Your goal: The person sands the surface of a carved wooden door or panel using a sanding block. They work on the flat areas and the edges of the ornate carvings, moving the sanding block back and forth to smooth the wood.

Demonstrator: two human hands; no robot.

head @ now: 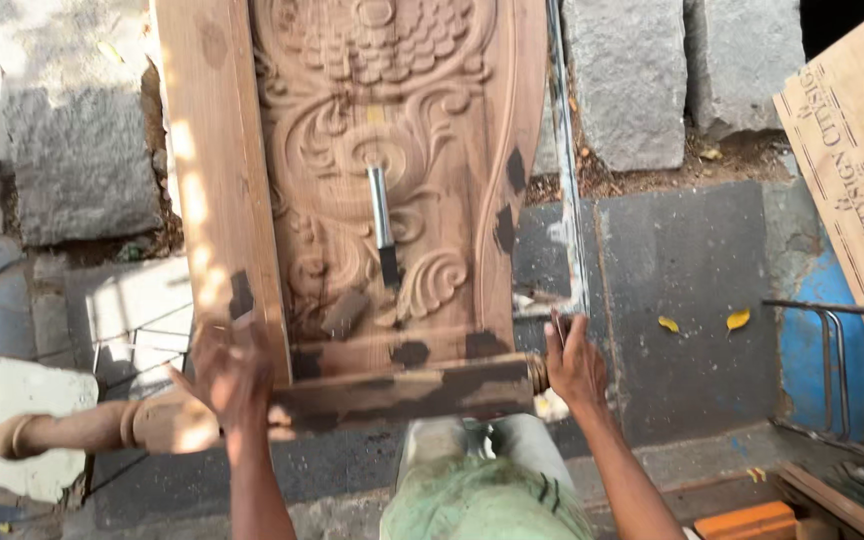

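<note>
A long carved wooden panel (pixel 392 150) with scrolls and scale patterns lies ahead of me, its near end resting on a turned wooden post (pixel 392 395) laid crosswise. My left hand (pixel 227 370) is blurred and rests on the post at the panel's lower left corner. My right hand (pixel 574 362) grips the post's right end beside the panel's lower right corner. A chisel (pixel 383 225) with a metal handle lies on the carving near its middle. A small wooden block (pixel 344 312) lies on the carving just below it.
A white stone block (pixel 22 420) props the post's left end. Granite blocks (pixel 627 75) line the back. A plywood sheet (pixel 852 170) leans at the right, with a metal frame (pixel 832 340) below it. A thin metal bar (pixel 564 160) runs along the panel's right edge. Orange brick (pixel 747 520) bottom right.
</note>
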